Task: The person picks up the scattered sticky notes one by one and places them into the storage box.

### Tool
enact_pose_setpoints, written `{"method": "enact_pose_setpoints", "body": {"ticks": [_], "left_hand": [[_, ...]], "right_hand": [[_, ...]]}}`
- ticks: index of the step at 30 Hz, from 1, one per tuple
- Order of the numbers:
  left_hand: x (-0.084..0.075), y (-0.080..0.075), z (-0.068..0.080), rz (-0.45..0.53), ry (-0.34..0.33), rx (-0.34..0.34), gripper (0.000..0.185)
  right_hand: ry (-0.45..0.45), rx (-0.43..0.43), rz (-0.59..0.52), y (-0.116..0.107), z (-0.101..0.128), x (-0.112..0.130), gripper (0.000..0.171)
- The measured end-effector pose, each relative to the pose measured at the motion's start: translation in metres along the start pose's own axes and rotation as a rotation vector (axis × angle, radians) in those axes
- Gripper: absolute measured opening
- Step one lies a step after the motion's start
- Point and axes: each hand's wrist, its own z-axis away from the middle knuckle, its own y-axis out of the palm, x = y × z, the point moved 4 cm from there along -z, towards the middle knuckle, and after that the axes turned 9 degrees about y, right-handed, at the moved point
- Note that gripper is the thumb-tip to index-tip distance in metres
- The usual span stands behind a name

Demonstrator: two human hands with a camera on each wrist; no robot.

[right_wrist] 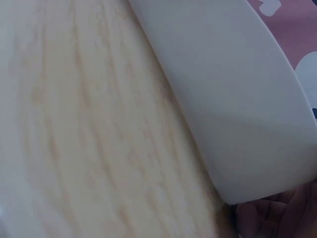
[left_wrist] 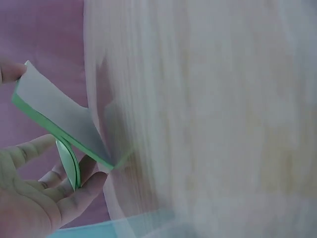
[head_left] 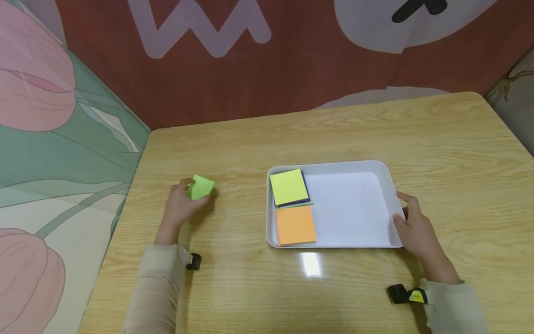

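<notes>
My left hand (head_left: 181, 204) pinches a green sticky note pad (head_left: 202, 186) above the left part of the table. Seen from the left wrist, the pad (left_wrist: 59, 111) is tilted with its pale face showing, and a curved green piece (left_wrist: 69, 163) sits against the fingers. My right hand (head_left: 417, 229) grips the right end of a white tray (head_left: 350, 213), its thumb at the rim. Inside the tray's left end lie a yellow pad (head_left: 289, 187) on top of darker ones and, nearer me, an orange pad (head_left: 296, 225) with a pink edge under it.
The wooden table (head_left: 242, 283) reaches to a red patterned cloth (head_left: 292, 74) at the back and a floral cloth (head_left: 96, 134) on the left. Each wrist wears a black strap device, the right one (head_left: 398, 294) close over the table.
</notes>
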Motion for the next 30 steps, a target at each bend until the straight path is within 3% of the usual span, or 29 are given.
{"method": "enact_pose_setpoints", "body": {"ticks": [14,21,30], "left_hand": [[-0.024,0.01,0.009,0.069,0.076,-0.045,0.063],[-0.035,0.016,0.016,0.184,0.102,-0.032,0.06],[-0.052,0.026,0.025,0.286,0.187,-0.02,0.057]], "right_hand": [[-0.01,-0.002,0.0,-0.002,-0.001,0.002,0.048],[-0.011,0.007,0.001,-0.002,-0.001,0.002,0.048],[0.002,0.012,-0.008,-0.001,0.0,0.0,0.048]]}}
